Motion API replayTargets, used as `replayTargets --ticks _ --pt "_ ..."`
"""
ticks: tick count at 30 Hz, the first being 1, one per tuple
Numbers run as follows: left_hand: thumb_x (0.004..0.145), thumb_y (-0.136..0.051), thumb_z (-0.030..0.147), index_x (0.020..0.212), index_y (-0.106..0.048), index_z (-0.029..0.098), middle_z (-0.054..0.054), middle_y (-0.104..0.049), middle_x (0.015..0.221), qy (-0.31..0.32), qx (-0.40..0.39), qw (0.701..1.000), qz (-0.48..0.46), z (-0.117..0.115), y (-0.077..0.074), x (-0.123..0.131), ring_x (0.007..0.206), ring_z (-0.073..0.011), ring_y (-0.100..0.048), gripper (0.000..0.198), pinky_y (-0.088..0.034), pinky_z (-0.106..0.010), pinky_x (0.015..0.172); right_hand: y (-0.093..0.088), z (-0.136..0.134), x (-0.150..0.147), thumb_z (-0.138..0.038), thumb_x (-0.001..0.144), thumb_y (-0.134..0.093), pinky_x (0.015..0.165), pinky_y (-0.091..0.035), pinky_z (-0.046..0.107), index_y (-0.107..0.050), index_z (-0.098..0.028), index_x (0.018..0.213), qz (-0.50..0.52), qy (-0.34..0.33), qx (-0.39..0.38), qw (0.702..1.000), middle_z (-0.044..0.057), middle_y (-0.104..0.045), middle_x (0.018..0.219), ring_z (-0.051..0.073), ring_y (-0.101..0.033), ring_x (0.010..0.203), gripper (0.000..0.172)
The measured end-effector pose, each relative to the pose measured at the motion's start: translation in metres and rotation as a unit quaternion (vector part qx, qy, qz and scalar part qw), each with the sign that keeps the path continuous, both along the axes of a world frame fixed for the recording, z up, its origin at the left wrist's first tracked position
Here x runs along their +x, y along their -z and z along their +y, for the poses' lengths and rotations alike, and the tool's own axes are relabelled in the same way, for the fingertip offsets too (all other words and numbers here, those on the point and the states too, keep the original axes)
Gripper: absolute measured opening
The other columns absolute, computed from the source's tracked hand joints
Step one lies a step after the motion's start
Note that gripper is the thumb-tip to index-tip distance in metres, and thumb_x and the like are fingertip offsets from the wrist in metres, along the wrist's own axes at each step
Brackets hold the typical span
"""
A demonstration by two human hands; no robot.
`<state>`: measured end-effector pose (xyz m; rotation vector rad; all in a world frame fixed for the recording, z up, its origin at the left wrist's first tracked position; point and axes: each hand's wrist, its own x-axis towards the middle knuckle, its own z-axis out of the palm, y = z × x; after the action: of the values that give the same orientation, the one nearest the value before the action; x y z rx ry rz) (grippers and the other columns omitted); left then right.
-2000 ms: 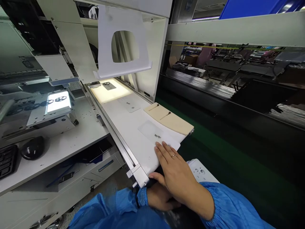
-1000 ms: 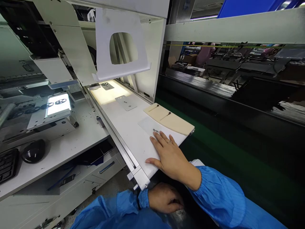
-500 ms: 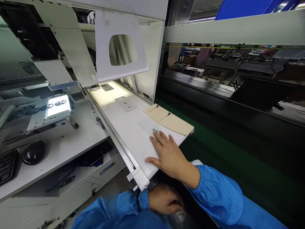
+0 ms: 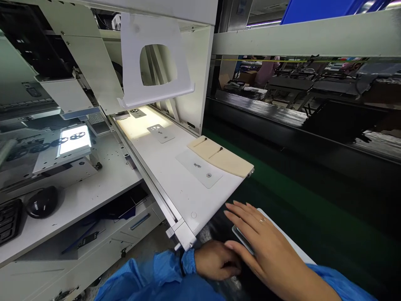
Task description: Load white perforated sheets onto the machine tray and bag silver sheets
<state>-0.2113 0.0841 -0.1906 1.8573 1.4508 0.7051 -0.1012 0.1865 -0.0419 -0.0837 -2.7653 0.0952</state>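
My right hand [image 4: 266, 238] reaches out with fingers stretched, above a stack of thin pale plates [image 4: 242, 240]; whether it touches them I cannot tell. My left hand [image 4: 216, 261] rests curled at the front end of the belt, with nothing visible in its fingers. On the white conveyor belt [image 4: 163, 179] lies a thin clear rectangular sheet [image 4: 196, 172] with black printed marks, beside a cream guide plate [image 4: 224, 159]. Farther along is a second clear sheet [image 4: 169, 138]. Under the light sits a third sheet [image 4: 139, 115] with a dark round pattern.
A white panel with a cut-out [image 4: 183, 71] hangs over the belt. Left of it are a lit screen [image 4: 75, 140], a black mouse [image 4: 42, 203] and a keyboard [image 4: 11, 219]. A dark green surface [image 4: 282, 184] stretches along the right.
My right hand has left the nearest sheet on the belt and moved right and toward me, to the stack. The farther sheets have shifted slightly inward. My left hand stays put.
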Motion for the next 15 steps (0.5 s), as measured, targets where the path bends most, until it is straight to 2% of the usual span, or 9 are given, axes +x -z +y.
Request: replayTargets --ticks 3,7,10,15 --pt "0.087 -0.058 0.026 0.097 -0.069 0.019 -0.001 -0.074 0.092 0.008 0.007 0.999 0.03 0.0 -0.003 -0.001 0.086 -0.0134 -0.067 0.017 -0.048 -0.02 0.077 0.011 0.009 0.037 -0.04 0.097 -0.044 0.08 -0.059 0.028 -0.067 -0.022 0.112 0.015 0.063 -0.048 0.997 0.006 -0.071 0.108 0.018 -0.068 0.097 0.034" --pt "0.088 -0.059 0.027 0.098 -0.068 0.018 -0.002 -0.073 0.087 0.006 0.02 0.999 0.041 0.0 -0.005 -0.001 0.081 -0.0115 -0.067 0.017 -0.048 -0.019 0.074 0.031 0.014 0.068 -0.048 0.097 -0.04 0.063 -0.06 0.024 -0.071 -0.023 0.093 0.055 0.142 -0.062 0.986 0.005 -0.073 0.086 0.016 -0.07 0.076 0.04" --pt "0.088 -0.059 0.027 0.097 -0.068 0.017 -0.003 -0.072 0.086 0.002 0.023 0.999 0.039 0.0 -0.005 -0.001 0.081 -0.0115 -0.066 0.017 -0.047 -0.019 0.073 0.046 0.014 0.08 -0.052 0.097 -0.038 0.059 -0.059 0.027 -0.071 -0.021 0.087 0.08 0.185 -0.034 0.979 0.007 -0.071 0.086 0.019 -0.069 0.077 0.047" --pt "0.088 -0.058 0.025 0.098 -0.068 0.015 -0.004 -0.072 0.087 -0.006 0.017 0.999 0.043 -0.001 -0.008 0.0 0.081 -0.0114 -0.066 0.017 -0.047 -0.019 0.074 0.062 0.017 0.088 -0.056 0.096 -0.035 0.063 -0.058 0.035 -0.072 -0.016 0.095 0.038 0.207 -0.005 0.978 0.013 -0.069 0.1 0.026 -0.065 0.093 0.054"
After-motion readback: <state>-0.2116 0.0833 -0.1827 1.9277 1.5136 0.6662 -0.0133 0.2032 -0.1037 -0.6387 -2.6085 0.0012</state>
